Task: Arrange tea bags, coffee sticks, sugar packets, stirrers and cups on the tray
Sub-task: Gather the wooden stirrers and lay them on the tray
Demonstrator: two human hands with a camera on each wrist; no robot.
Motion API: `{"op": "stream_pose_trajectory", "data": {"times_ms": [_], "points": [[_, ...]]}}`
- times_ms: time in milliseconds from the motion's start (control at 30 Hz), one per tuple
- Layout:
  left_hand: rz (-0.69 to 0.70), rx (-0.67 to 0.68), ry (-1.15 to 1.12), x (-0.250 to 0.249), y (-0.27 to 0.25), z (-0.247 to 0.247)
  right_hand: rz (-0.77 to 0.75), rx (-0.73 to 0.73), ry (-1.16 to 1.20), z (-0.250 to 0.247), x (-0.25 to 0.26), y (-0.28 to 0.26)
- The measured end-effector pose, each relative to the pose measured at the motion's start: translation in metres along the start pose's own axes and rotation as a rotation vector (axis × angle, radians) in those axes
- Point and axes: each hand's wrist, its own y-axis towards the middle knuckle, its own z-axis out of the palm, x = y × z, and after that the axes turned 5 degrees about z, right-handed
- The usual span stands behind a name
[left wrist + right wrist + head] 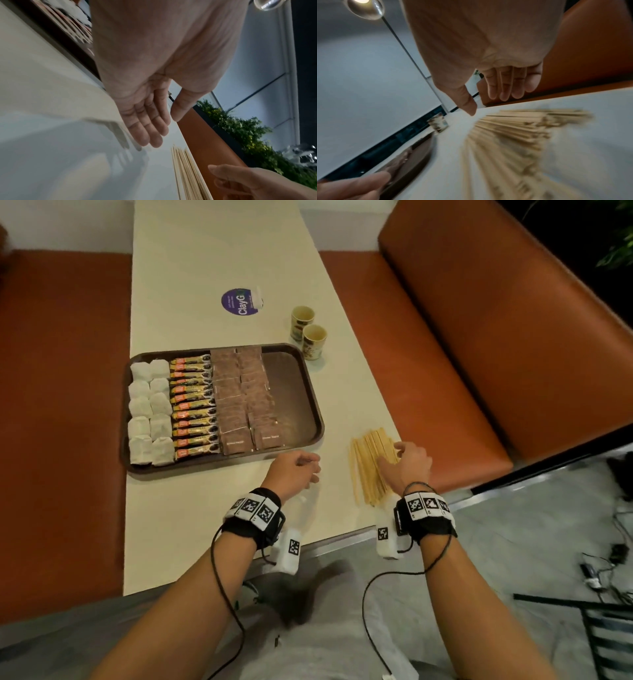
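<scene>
A brown tray on the cream table holds white tea bags at its left, coffee sticks beside them and brown sugar packets in the middle; its right strip is bare. Two paper cups stand beyond the tray's far right corner. A loose pile of wooden stirrers lies right of the tray. My right hand hovers open just above the pile, fingers straight. My left hand is open and empty in front of the tray.
A round purple sticker and a small white lid lie farther back on the table. Orange bench seats flank the table on both sides. The stirrers lie close to the table's right edge.
</scene>
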Motion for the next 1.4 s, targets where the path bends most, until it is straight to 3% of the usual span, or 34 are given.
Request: {"op": "stream_pose_trajectory", "data": {"times_ms": [100, 233, 333, 667, 1067, 1400], "points": [[-0.020, 0.033, 0.091, -0.008, 0.015, 0.033, 0.088, 0.072, -0.124, -0.003, -0.016, 0.018], [-0.046, 0.028, 0.256, -0.012, 0.035, 0.071, -0.012, 0.159, -0.240, 0.003, -0.018, 0.026], [-0.012, -0.039, 0.349, -0.022, 0.044, 0.094, -0.071, 0.136, -0.242, 0.013, -0.014, 0.026], [-0.060, -0.209, 0.149, -0.015, 0.057, 0.112, -0.197, 0.128, -0.214, 0.044, 0.007, 0.025], [-0.102, -0.128, 0.041, -0.026, 0.072, 0.107, -0.079, 0.180, -0.295, 0.047, 0.037, 0.029], [-0.203, -0.025, -0.124, -0.025, 0.080, 0.087, -0.118, 0.116, -0.362, 0.055, 0.044, 0.018]]}}
